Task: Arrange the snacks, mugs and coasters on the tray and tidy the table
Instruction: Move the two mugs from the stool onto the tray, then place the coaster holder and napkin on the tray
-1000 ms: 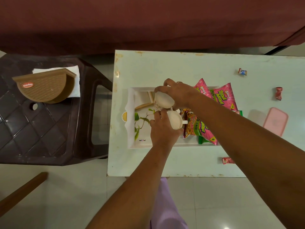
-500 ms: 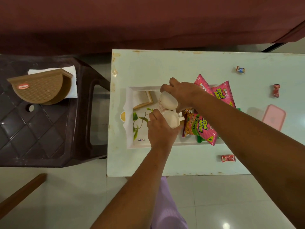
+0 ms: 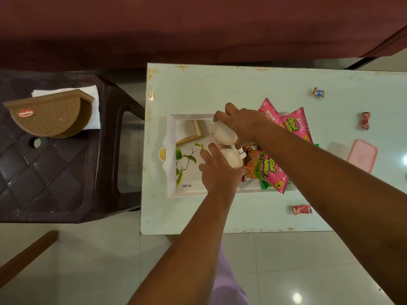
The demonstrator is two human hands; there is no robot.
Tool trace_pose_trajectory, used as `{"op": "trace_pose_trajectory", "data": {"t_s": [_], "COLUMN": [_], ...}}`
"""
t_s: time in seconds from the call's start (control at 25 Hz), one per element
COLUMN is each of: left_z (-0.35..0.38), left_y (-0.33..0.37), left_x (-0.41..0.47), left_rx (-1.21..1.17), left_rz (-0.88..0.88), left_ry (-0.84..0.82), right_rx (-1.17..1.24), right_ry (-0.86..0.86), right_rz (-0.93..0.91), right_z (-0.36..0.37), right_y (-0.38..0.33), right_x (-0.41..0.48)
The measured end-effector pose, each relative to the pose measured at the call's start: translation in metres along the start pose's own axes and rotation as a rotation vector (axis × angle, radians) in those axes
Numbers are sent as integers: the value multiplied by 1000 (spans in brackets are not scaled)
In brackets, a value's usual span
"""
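A white tray (image 3: 171, 137) with a leaf print lies on the pale table (image 3: 198, 89). Over its middle, my right hand (image 3: 240, 122) grips a white mug (image 3: 223, 133) tipped on its side. Just below it, my left hand (image 3: 218, 170) grips a second white mug (image 3: 232, 158), also tilted, its handle pointing right. The two mugs nearly touch. Pink snack packets (image 3: 267, 170) fill the tray's right half, with more (image 3: 293, 124) behind my right wrist.
Small wrapped sweets (image 3: 318, 92) (image 3: 365, 121) (image 3: 302, 209) lie scattered on the table's right side, beside a pink lid (image 3: 362, 158). A dark plastic stool (image 3: 55, 177) at left carries a brown holder (image 3: 48, 113) and white napkins (image 3: 93, 111). A maroon sofa (image 3: 198, 27) runs along the back.
Both hands with their mugs have shifted slightly right and nearer within the tray; the mugs stay close together and tilted.
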State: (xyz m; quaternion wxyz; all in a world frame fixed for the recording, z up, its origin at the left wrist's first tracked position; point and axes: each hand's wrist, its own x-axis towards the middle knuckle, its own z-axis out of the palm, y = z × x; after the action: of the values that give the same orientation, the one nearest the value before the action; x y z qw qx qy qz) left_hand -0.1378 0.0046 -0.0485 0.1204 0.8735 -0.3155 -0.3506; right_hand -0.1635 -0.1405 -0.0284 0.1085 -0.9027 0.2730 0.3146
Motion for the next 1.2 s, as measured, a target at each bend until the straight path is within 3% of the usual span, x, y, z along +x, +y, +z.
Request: {"op": "trace_pose_trajectory", "data": {"t_s": [0.52, 0.68, 0.88, 1.08, 1.2], "left_z": [-4, -14, -83, -183, -226], "left_y": [-5, -17, -71, -146, -185], "left_x": [0, 7, 43, 75, 81], "left_rx": [26, 24, -430, -1161, -1308], "left_rz": [25, 36, -89, -446, -516], "left_ry": [-67, -126, -112, 206, 306], "right_rx": [60, 47, 191, 428, 449], "right_ry": [27, -30, -65, 342, 498], "right_rz": [44, 135, 224, 72, -54], "right_z": [3, -5, -30, -74, -96], "right_y": [-5, -16, -55, -142, -204], "right_x": [-9, -8, 4, 38, 68]}}
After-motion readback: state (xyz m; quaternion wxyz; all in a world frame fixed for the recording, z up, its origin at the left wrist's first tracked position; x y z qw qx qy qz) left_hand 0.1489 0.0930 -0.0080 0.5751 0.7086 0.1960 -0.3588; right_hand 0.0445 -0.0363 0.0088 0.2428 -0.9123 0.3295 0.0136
